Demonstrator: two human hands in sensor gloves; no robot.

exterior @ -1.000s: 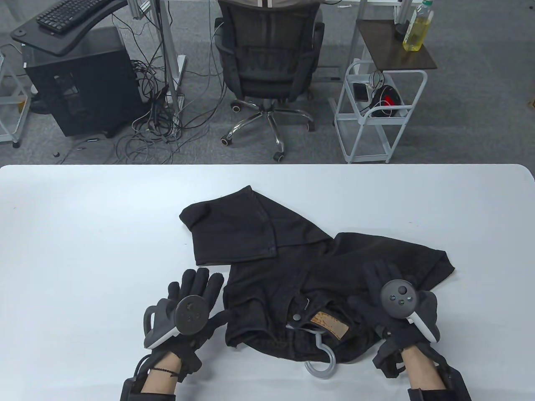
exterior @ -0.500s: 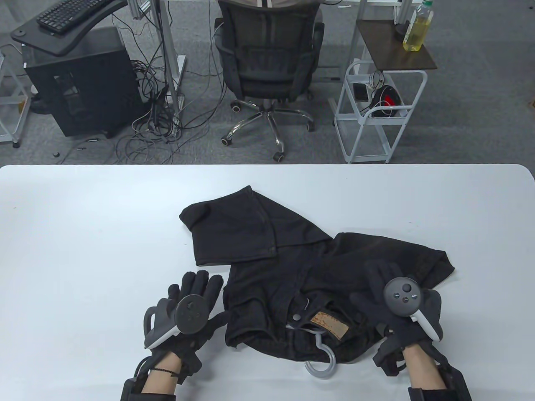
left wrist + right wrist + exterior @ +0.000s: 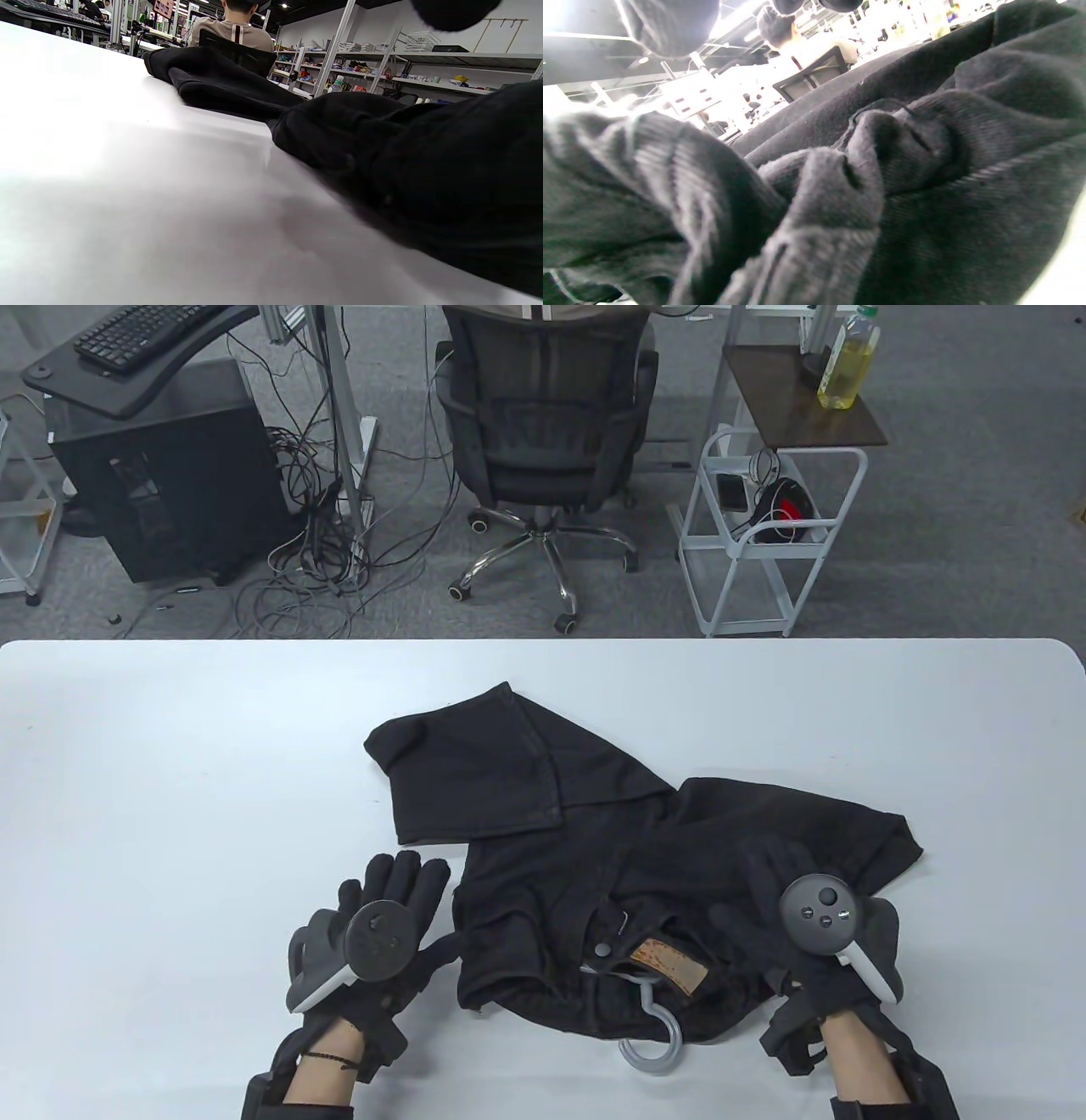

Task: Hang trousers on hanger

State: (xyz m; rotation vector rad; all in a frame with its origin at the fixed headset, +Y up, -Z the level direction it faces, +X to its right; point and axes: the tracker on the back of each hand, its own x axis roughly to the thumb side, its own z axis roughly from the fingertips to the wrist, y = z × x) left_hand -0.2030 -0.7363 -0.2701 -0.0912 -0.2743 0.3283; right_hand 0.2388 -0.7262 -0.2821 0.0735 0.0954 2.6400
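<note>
Black knit-gloved hands [image 3: 390,929], grey-white round trackers [image 3: 819,920], bare wrists, black wrist units

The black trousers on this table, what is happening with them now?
A person in sensor gloves is working on black trousers lying crumpled on the white table. A grey hanger is tucked into the waistband, only its hook showing. The right hand rests on the fabric; the left hand lies flat on the table beside it.

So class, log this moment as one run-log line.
left hand: flat on table, beside trousers | right hand: resting on trousers | hanger: hook showing, rest hidden
</note>
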